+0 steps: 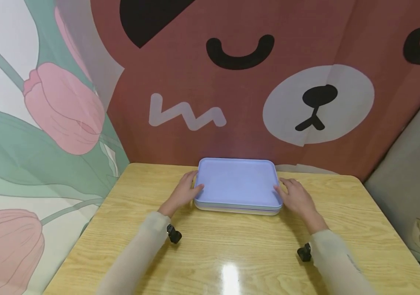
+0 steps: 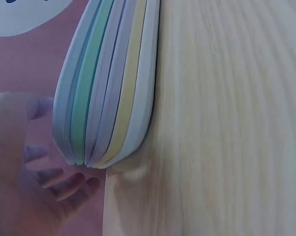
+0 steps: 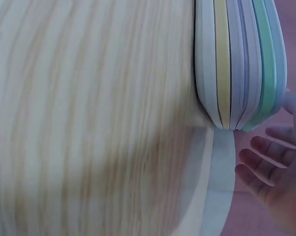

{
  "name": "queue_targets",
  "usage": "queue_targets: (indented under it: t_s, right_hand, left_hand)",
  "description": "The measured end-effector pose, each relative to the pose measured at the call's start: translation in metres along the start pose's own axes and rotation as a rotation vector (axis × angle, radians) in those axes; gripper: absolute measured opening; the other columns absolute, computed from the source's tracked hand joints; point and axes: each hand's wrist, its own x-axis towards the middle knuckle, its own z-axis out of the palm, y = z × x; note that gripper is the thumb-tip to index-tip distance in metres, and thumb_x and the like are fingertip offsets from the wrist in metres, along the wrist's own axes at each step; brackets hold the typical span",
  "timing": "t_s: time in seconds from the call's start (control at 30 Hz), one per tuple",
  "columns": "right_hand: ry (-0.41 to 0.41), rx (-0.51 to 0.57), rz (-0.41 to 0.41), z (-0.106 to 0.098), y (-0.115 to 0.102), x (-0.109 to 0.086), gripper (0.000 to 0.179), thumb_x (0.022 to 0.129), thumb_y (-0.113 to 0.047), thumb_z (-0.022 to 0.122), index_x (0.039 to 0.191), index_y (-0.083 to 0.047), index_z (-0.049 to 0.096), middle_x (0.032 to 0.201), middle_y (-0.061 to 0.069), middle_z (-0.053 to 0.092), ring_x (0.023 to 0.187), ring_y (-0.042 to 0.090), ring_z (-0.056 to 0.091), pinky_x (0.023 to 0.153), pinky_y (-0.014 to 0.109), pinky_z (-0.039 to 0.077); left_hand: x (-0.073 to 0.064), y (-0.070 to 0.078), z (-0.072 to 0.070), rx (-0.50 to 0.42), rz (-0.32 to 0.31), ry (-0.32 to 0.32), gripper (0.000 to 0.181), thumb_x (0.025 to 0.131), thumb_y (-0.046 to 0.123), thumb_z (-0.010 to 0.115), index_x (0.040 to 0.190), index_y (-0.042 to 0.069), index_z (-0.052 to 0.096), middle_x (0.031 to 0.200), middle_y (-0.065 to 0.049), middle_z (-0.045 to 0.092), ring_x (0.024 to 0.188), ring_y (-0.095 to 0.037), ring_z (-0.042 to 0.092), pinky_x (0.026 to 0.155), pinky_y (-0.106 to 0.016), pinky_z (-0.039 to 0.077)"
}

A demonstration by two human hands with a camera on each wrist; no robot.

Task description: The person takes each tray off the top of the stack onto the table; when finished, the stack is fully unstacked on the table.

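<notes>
A stack of several shallow rectangular trays (image 1: pixel 237 182) lies flat on the wooden table, close to the wall. Its top tray is periwinkle blue. Seen edge-on in the left wrist view, the stacked trays (image 2: pixel 106 93) show blue, green, lilac, yellow and white rims. My left hand (image 1: pixel 183 190) is at the stack's left end, thumb by the top rim and fingers spread loosely beside it. At the opposite end my right hand (image 1: pixel 298 198) mirrors this, its thumb at the rim. In the right wrist view the right-hand fingers (image 3: pixel 265 150) are apart from the trays (image 3: pixel 241 64).
The table (image 1: pixel 210 254) has a light wood grain and rounded back corners. Behind it hangs a wall cover with a brown bear face (image 1: pixel 239 90); tulip-patterned fabric (image 1: pixel 62 110) hangs on the left. A grey surface (image 1: pixel 416 151) stands at the right.
</notes>
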Motion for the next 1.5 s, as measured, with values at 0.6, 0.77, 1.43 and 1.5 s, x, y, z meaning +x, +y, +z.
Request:
queue_targets:
  t_s: [0.6,0.77,1.43,1.5]
  right_hand:
    - [0.044,0.284,0.142,0.013,-0.004,0.015,0.046,0.100,-0.019,0.060,0.136,0.010,0.056,0.118,0.031,0.063,0.107,0.045,0.063,0.091,0.053,0.053]
    - [0.031,0.326,0.181,0.015,0.000,0.018,0.046,0.098,-0.015,0.061,0.137,0.010,0.055,0.121,0.030,0.064,0.111,0.046,0.062,0.093,0.052,0.053]
    - [-0.023,0.783,0.476,-0.011,0.001,0.009,0.054,0.102,-0.019,0.057,0.153,-0.004,0.044,0.151,0.025,0.047,0.122,0.025,0.057,0.097,0.031,0.053]
    - [-0.057,0.861,0.480,-0.014,0.005,0.007,0.057,0.102,-0.018,0.059,0.154,-0.003,0.040,0.153,0.026,0.044,0.111,0.016,0.062,0.086,0.024,0.055]
  left_hand:
    - [0.013,-0.001,0.016,-0.194,-0.105,0.034,0.069,0.100,0.021,0.061,0.154,-0.008,0.030,0.153,-0.031,0.039,0.138,-0.043,0.044,0.114,-0.053,0.038]
    - [0.015,-0.003,0.019,-0.199,-0.120,0.044,0.069,0.100,0.021,0.060,0.155,-0.006,0.029,0.154,-0.028,0.040,0.139,-0.042,0.044,0.115,-0.051,0.037]
    - [0.015,-0.010,0.026,-0.208,-0.140,0.054,0.062,0.100,0.021,0.060,0.153,-0.004,0.038,0.150,-0.028,0.044,0.128,-0.041,0.052,0.108,-0.052,0.044]
    - [0.015,-0.009,0.026,-0.238,-0.149,0.055,0.060,0.102,0.021,0.058,0.153,-0.004,0.038,0.151,-0.028,0.043,0.130,-0.042,0.051,0.110,-0.052,0.042]
